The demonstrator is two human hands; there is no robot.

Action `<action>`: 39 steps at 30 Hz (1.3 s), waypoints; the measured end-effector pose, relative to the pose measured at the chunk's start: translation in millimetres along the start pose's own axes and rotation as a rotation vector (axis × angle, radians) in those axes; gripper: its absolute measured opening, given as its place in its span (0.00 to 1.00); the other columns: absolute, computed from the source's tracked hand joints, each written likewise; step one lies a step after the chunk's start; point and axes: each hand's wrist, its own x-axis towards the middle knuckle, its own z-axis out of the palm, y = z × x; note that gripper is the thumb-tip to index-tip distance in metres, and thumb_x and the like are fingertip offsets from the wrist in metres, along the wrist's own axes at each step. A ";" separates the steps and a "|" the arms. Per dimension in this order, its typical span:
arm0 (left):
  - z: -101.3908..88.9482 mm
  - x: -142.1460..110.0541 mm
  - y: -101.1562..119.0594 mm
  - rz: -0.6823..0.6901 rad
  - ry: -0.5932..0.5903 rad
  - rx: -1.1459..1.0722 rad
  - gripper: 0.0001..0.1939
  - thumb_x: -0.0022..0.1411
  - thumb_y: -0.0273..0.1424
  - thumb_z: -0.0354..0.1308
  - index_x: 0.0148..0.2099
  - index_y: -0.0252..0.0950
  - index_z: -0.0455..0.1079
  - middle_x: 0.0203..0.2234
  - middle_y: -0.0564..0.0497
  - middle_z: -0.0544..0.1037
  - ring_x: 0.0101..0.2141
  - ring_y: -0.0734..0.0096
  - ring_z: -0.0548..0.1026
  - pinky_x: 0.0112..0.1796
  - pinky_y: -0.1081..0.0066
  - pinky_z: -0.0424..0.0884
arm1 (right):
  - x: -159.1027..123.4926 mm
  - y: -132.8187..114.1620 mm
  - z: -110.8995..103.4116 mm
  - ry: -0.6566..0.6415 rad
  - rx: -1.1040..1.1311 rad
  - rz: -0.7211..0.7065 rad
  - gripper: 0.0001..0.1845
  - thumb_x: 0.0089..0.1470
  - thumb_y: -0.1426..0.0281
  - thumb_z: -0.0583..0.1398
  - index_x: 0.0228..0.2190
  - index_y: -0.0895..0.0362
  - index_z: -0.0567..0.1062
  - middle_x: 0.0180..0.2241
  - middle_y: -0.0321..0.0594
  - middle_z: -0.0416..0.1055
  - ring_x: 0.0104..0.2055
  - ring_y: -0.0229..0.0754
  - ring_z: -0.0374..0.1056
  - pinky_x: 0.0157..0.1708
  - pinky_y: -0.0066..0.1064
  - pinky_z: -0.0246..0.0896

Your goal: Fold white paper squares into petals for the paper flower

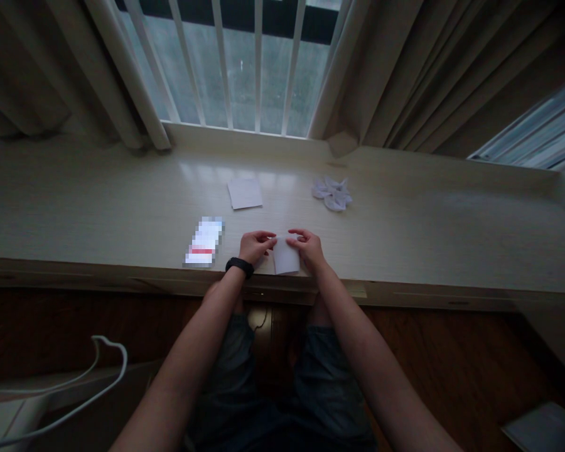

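Note:
Between my hands, close to the front edge of the pale sill, is a sheet of white paper [287, 257]. My left hand [258, 245], with a black band on its wrist, pinches the paper's upper left corner. At the upper right corner my right hand [307, 246] grips the same paper between thumb and fingers. A stack of square white paper [245, 193] lies beyond my left hand. Farther off to the right sits a cluster of folded white paper pieces [332, 193]. Whether the held sheet has a fold is hard to make out.
A phone with a lit, blurred screen [204, 242] lies left of my left hand. The wide sill [428, 232] runs below a barred window [235, 75] with curtains [395, 75] at both sides. A white cable [122, 361] loops at lower left.

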 end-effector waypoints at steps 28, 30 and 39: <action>0.6 3.2 -1.5 -0.086 0.124 -0.020 0.17 0.48 0.34 0.68 0.40 0.28 0.77 0.24 0.47 0.78 0.22 0.74 0.74 0.20 0.76 0.69 | 7.4 8.8 -0.8 0.169 -0.168 -0.011 0.20 0.43 0.56 0.65 0.32 0.61 0.78 0.29 0.45 0.77 0.29 0.41 0.69 0.30 0.32 0.65; 1.0 3.2 -1.0 -0.091 0.132 0.017 0.17 0.49 0.33 0.67 0.40 0.28 0.77 0.24 0.47 0.78 0.20 0.75 0.72 0.19 0.76 0.68 | 4.1 4.7 0.6 0.216 -0.361 -0.100 0.21 0.49 0.58 0.61 0.40 0.60 0.78 0.39 0.49 0.77 0.38 0.46 0.72 0.40 0.38 0.67; 1.1 16.5 -3.0 -0.236 0.074 0.147 0.14 0.48 0.30 0.67 0.39 0.29 0.77 0.23 0.48 0.78 0.18 0.75 0.73 0.22 0.76 0.70 | -29.6 -17.7 12.1 -0.262 -1.158 -0.327 0.32 0.64 0.56 0.42 0.62 0.60 0.58 0.65 0.45 0.51 0.69 0.51 0.37 0.64 0.50 0.36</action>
